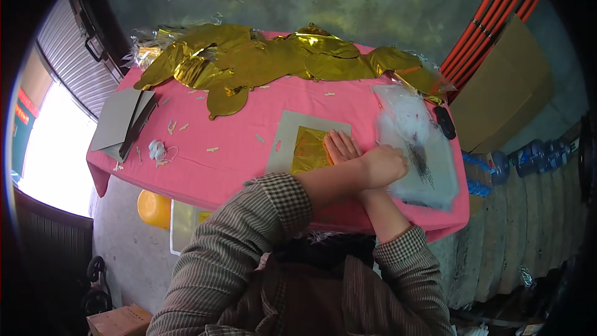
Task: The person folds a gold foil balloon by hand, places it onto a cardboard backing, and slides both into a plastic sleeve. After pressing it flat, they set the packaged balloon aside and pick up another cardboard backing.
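Note:
My forearms cross over the front right of the pink-covered table. My right hand passes beneath the left arm and lies with fingers stretched flat on a folded piece of gold foil. That foil rests on a grey card. Further right, my left hand is closed, its fingers curled at the edge of a clear plastic bag; whatever is in them is hidden. White stringy material lies on the bags just beyond.
Flat gold foil shapes cover the far edge of the pink table. Grey cards stack at left, near a white string bundle and small pale scraps. A black object sits at right; a cardboard box stands beyond.

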A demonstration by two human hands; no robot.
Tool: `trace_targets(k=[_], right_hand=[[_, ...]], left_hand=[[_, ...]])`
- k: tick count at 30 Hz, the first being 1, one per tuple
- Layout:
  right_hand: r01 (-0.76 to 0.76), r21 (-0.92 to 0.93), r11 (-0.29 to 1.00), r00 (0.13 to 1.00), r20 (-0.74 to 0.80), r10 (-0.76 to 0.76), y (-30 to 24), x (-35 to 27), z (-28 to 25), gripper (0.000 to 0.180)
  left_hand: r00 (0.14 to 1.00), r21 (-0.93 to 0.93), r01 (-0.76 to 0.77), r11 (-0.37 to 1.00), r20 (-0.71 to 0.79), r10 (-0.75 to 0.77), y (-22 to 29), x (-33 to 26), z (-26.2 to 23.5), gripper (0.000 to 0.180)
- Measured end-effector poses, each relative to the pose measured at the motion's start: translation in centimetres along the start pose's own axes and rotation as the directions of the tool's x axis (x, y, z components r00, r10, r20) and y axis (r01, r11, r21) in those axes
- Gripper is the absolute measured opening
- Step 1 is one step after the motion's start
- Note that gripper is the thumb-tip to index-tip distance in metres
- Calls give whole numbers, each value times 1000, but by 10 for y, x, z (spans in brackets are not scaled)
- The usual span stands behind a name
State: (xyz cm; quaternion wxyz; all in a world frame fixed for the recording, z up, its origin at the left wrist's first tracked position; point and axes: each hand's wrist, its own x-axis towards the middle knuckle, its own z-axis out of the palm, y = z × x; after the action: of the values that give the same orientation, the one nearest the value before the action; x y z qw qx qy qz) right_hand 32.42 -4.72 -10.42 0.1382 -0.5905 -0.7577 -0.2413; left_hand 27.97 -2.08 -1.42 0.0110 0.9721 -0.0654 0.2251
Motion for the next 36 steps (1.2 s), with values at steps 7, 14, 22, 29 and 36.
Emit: trace_targets(k=[7,14,22,29,36], right_hand=[[5,19,1000,997,71,-6,4,3,3,59],[4,-8,1000,969,247,-2,-1,8,-19,64],[-87,377,922,894,439,-94,6,27,-33,76],[-312,370,875,892,431,136,-9,30,-59,77],[-302,379,875,902,410,133,-10,30,-60,81]], left_hand=[[989,37,-70,997,-129,74,-7,-4,-6,8],[712,21,606,795,433,-553,18,-6,-58,21],[848,-108,500,859,-143,-511,-47,-69,-3,22],[870,-279,359,891,-246,-428,-74,-178,-119,14],[784,-54,620,783,11,-621,-83,-305,-169,20]])
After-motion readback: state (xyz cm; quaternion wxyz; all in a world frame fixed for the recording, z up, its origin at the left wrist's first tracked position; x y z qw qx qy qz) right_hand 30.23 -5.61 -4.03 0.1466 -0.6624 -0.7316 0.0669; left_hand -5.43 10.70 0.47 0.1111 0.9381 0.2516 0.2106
